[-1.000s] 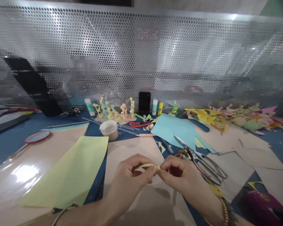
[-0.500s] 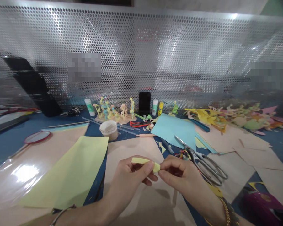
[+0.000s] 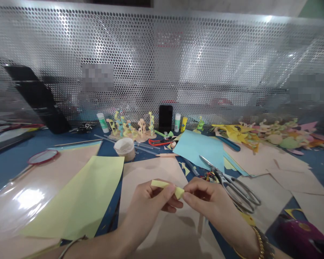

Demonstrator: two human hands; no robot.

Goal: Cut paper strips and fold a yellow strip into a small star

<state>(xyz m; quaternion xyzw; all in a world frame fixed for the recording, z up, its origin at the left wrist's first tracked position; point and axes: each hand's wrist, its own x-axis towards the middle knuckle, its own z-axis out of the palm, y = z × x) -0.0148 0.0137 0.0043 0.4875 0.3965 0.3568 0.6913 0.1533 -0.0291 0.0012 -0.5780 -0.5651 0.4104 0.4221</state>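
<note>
Perforated metal screen (image 3: 135, 43) is standing behind the blue counter (image 3: 43, 140). The left hand (image 3: 147, 204) is pinching a yellow paper strip (image 3: 180, 193), seemingly bracing it, while the right hand (image 3: 209, 199) is nipping its end, probably for fine control. From the left hand, the strip is lying toward one o'clock; from the right, toward ten. Scissors (image 3: 220, 175) are resting at the right hand's two o'clock, presumably for easy reach.

Yellow strip (image 3: 159, 184): smooth, matt paper. Yellow sheet (image 3: 79, 198), left of centre: matt paper. Clear sleeve (image 3: 29, 199), lower left: glossy plastic, strong glare. Scissors (image 3: 220, 175), right of centre: bright metal blades. Perforated panel (image 3: 162, 57), across the top: shiny metal. Purple object (image 3: 303, 233), lower right: slight sheen, material not determinable.
</note>
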